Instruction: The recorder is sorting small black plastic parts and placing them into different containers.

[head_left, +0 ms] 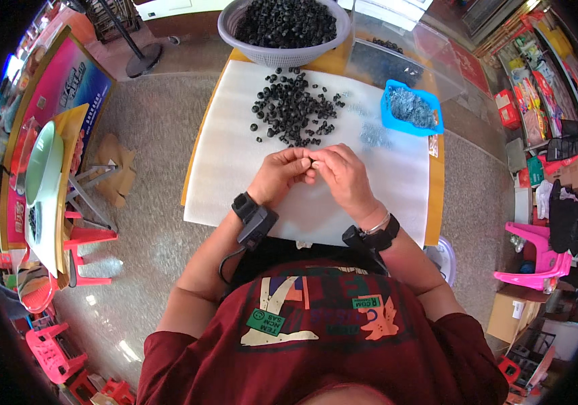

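Observation:
My left hand (285,173) and my right hand (344,177) meet over the white sheet (235,182), fingertips pinched together. Between them a small black round piece (313,163) shows, mostly hidden by the fingers. Just beyond my hands lies a loose pile of similar black pieces (289,111). To the right of that pile, small silvery bits (375,135) are scattered on the sheet. A blue plastic tray (389,121) at the sheet's right edge holds more of these silvery bits, too small to name.
A grey plastic basket (275,55) heaped with black pieces stands at the table's far edge. Beside it is a clear-sided box (397,47) with black pieces inside. A pink stool (538,256) and stocked shelves are at right; a side table with a green basin (44,162) is at left.

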Demonstrator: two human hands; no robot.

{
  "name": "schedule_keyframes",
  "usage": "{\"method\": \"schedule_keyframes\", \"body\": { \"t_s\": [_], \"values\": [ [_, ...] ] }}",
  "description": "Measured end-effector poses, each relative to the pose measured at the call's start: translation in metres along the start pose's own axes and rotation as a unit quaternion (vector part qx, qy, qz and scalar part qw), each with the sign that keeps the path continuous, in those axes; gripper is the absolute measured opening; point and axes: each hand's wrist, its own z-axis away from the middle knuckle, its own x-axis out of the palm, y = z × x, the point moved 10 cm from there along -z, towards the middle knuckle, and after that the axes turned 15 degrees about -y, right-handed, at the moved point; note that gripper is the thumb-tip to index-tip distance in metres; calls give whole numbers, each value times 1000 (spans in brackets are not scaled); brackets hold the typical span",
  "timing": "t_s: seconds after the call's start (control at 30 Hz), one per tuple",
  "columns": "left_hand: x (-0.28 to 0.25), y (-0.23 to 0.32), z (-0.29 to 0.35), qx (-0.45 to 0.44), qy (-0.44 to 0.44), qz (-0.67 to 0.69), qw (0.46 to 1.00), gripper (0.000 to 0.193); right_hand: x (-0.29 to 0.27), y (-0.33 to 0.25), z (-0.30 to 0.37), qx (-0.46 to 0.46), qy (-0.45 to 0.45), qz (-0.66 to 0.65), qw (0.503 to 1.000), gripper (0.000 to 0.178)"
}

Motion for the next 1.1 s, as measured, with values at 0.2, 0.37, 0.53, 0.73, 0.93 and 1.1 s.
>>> {"method": "schedule_keyframes", "body": {
  "t_s": [0.2,0.37,0.53,0.73,0.93,1.1],
  "values": [
    [-3,-2,2,1,30,4,1000,19,-3,-8,1,-11,24,2,1000,26],
    [-2,0,-1,14,-7,-10,1000,19,-6,-2,4,-56,49,-35,997,27],
    [0,1,-1,10,5,-23,1000,21,0,-4,4,-52,20,36,998,31],
    [7,2,1,14,-1,-41,999,29,2,-3,8,-26,21,-5,999,26],
    [13,1,-1,1,-20,-46,999,26,7,16,19,21,40,-105,993,21],
    [10,3,-1,5,0,-59,998,25,10,16,19,26,46,-95,994,21]
  ]
}}
